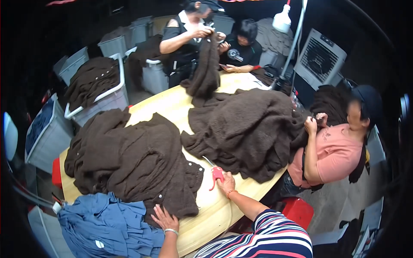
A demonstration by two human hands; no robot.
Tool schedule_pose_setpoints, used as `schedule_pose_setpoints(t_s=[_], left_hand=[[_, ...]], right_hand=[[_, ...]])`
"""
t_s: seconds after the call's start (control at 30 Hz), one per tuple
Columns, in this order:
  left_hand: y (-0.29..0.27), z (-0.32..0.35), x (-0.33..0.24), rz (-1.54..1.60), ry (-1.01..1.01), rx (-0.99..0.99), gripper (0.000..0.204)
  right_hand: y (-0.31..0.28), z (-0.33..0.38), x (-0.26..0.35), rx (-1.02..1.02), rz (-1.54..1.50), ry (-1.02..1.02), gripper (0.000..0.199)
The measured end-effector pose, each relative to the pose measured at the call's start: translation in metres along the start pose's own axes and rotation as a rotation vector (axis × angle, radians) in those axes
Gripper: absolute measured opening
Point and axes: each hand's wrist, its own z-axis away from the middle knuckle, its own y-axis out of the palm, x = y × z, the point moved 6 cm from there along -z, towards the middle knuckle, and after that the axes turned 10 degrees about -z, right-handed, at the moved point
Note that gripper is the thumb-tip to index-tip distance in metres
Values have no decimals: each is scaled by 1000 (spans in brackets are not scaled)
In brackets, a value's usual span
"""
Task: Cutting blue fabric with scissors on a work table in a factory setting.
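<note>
The left hand (165, 219) lies flat, fingers spread and released, on the near hem of a brown knitted garment (142, 167) piled at the counter's (206, 210) near left edge. The right hand (225, 182) is clenched around red-handled scissors (216, 174), just right of that garment, on bare counter near the front edge. A blue fabric heap (103, 223) adjoins the left hand.
</note>
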Motion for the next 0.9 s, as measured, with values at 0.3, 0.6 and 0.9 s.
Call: schedule_pose_setpoints(t_s=[0.3,0.6,0.9], left_hand=[[-11,-3,1,2,-3,-15,66],[-11,-1,-2,20,-14,3,64],[-5,0,0,-9,12,-40,64]], right_hand=[[8,3,0,13,-29,5,23],[0,4,5,-29,-41,-35,20],[9,4,-5,33,-41,-27,23]])
